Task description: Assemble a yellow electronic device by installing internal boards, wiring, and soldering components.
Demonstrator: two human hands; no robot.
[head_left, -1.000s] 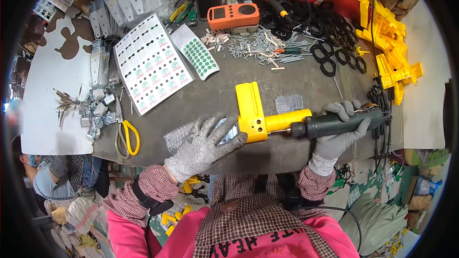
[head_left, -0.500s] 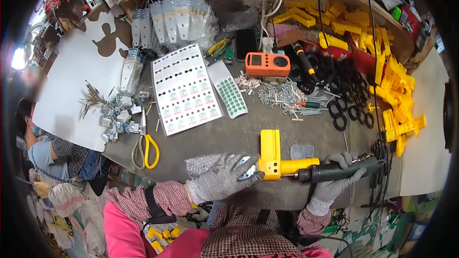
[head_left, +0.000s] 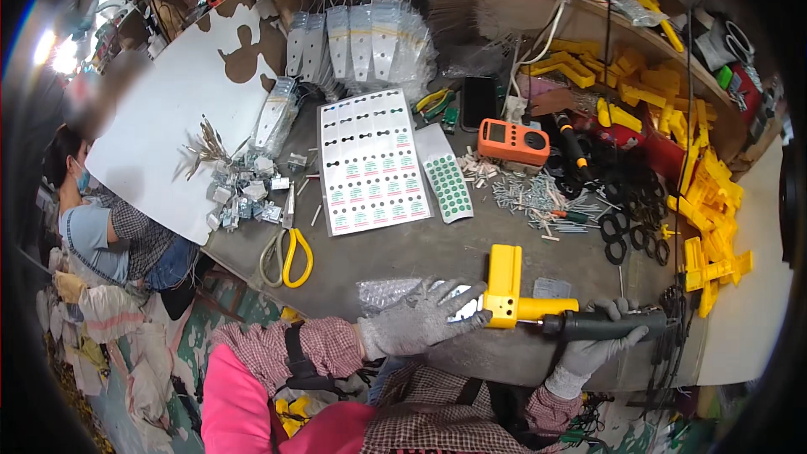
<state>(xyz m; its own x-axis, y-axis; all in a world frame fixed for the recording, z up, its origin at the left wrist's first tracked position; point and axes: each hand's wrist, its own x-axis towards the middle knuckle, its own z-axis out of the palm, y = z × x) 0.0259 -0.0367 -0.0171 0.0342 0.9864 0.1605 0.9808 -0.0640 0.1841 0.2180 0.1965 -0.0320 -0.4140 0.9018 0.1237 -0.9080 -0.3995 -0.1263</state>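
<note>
A yellow plastic part (head_left: 503, 273), shaped like a block with a handle, lies near the front edge of the workbench. My left hand (head_left: 412, 321), in a grey glove, presses its fingers over the shiny pale piece (head_left: 465, 303) at the left side of that part. In my right hand (head_left: 595, 345), also gloved, is a dark green electric screwdriver (head_left: 605, 325), held level. Its bit points left and reaches the yellow part's lower right side, beside the handle; the exact contact spot is too small to tell. Bubble wrap (head_left: 380, 293) lies beyond my left hand.
Yellow-handled scissors (head_left: 297, 259), a label sheet (head_left: 370, 164), green stickers (head_left: 449, 172) and metal parts (head_left: 248, 189) lie left and centre. An orange meter (head_left: 513, 142), a screw pile (head_left: 546, 193) and yellow parts (head_left: 714, 202) stand further right. Another person (head_left: 126, 227) sits at left.
The whole view has shifted, so the bench and both hands appear further right and slightly lower. Both hands keep the same hold on the yellow part and the screwdriver.
</note>
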